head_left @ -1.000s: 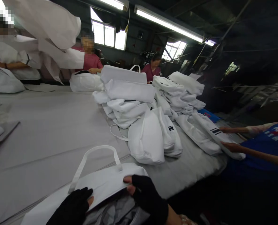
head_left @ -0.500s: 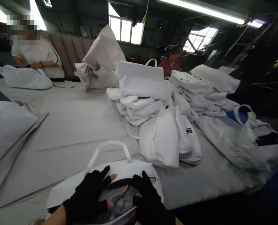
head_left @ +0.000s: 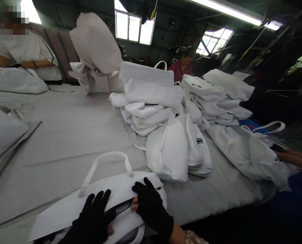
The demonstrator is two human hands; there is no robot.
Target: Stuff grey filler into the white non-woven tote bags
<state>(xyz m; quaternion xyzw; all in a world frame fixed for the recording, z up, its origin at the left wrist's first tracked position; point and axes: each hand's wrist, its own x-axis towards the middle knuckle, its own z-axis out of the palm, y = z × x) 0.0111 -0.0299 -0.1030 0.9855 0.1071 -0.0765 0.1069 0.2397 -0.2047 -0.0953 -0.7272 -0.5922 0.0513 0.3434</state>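
A white tote bag point(head_left: 100, 193) lies at the near edge of the table, its long zip opening partly parted and its near handle hanging toward me. My left hand point(head_left: 92, 217), in a black glove with bare fingertips, rests across the opening with its fingers stretched over the far panel. At the right end of the opening, my right hand point(head_left: 153, 206), gloved the same way, has its thumb and fingers closed on the bag's edge. Grey lining or filling shows in the gap. The far handle point(head_left: 105, 154) stands up in an arch.
Stacked white bags point(head_left: 151, 95) rise beyond, with more bags point(head_left: 168, 152) leaning in front and another pile point(head_left: 217, 91) to the right. Crumpled pale sheeting point(head_left: 95, 44) stands at the back. A co-worker's arm point(head_left: 296, 159) reaches toward a bag at right; two people are across the table.
The bag's opening has narrowed, its near panel now up against the far one. My right hand has shifted from inside the opening to its right end; my left hand has flattened over it.
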